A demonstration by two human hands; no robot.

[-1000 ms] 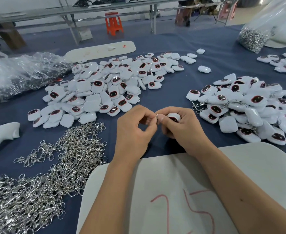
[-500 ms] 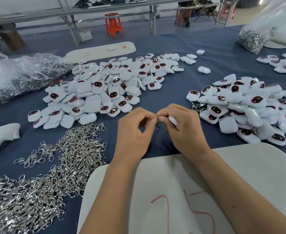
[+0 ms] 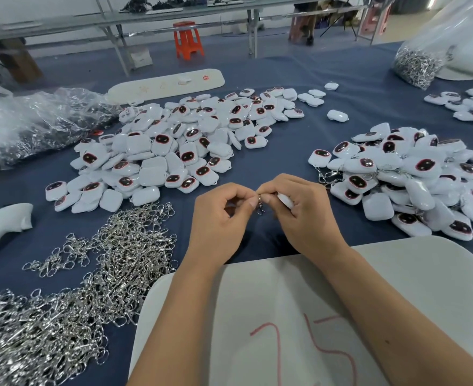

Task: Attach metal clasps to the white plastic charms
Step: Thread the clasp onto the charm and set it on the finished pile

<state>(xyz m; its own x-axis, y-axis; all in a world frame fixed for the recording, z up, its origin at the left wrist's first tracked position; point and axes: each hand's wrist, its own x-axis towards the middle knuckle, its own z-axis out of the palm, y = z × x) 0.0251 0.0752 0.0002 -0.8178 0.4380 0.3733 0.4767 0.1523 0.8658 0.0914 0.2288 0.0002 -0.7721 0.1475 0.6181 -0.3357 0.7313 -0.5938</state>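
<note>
Our left hand (image 3: 220, 218) pinches a clasp (image 3: 260, 204) (it dangles between the thumbs). Our right hand (image 3: 303, 210) curls round a charm (image 3: 285, 199).

One white plastic charm (image 3: 285, 201) is held near the middle of the scene, mostly hidden by curled fingers, so that only a rounded white edge is seen. A small metal clasp (image 3: 260, 205) hangs at its left end, dangling downward; whether it is fully hooked on cannot be told. A large pile of charms (image 3: 174, 146), white with dark red-rimmed oval faces, is spread on the far left, some face up and some face down. A second pile of charms (image 3: 408, 179) is heaped on the right, with silver clasps visible among them. Loose silver clasps (image 3: 70, 291) are heaped near left.
</note>
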